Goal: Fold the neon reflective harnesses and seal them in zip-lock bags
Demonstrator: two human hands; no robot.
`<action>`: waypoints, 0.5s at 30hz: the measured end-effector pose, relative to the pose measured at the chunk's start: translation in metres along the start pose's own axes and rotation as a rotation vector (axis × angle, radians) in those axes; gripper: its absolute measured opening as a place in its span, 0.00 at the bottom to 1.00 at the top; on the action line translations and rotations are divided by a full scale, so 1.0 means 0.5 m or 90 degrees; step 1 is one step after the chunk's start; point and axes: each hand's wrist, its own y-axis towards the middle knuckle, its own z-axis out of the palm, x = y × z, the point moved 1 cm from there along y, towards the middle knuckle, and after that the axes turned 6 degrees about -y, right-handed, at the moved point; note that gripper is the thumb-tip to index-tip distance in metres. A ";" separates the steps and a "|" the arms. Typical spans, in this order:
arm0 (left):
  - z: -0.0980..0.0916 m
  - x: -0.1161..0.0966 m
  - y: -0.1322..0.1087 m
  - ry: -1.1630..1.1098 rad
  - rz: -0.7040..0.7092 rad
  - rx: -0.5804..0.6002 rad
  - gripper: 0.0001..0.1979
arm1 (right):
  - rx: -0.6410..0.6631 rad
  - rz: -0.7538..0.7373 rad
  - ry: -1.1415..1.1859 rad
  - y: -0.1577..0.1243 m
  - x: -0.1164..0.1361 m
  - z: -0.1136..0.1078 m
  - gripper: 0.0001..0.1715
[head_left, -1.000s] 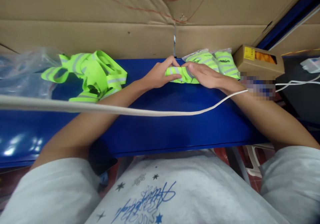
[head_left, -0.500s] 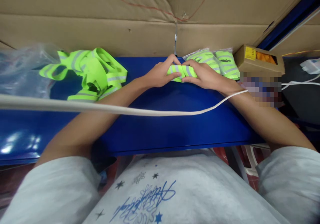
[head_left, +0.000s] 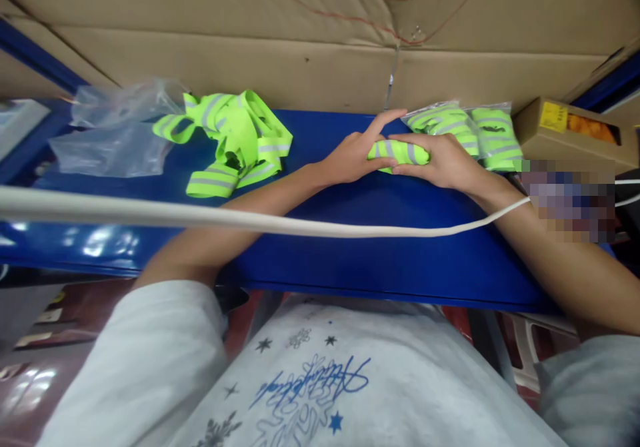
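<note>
Between my two hands is a folded bundle of neon yellow-green reflective strap [head_left: 400,152] with grey stripes, held just above the blue table [head_left: 350,254]. My left hand [head_left: 353,156] grips its left end, thumb in front, with the index finger stretched out above it. Around the right end my right hand [head_left: 447,159] is closed, its thumb along the near side. To the left lies a loose, tangled heap of the same reflective strap [head_left: 235,134]. Behind my right hand are two clear bags of folded straps [head_left: 447,124] [head_left: 496,137].
Clear plastic bags [head_left: 113,147] lie at the far left. A cardboard box [head_left: 565,134] with orange contents stands at the right. A white cable [head_left: 320,227] crosses in front of my forearms. Cardboard [head_left: 225,60] lines the back of the table.
The view has shifted left, so things appear further right. My left index finger has lifted and straightened, and the bundle looks more compact and turned between my hands.
</note>
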 end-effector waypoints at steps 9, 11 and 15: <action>-0.046 -0.092 -0.035 0.102 -0.044 0.033 0.34 | -0.012 -0.040 -0.148 -0.113 0.065 -0.003 0.24; -0.131 -0.118 -0.074 0.291 -0.109 -0.124 0.29 | -0.014 -0.107 -0.140 -0.146 0.076 -0.003 0.27; -0.332 -0.115 -0.236 0.467 -0.277 -0.394 0.26 | -0.028 -0.137 -0.133 -0.174 0.083 -0.005 0.29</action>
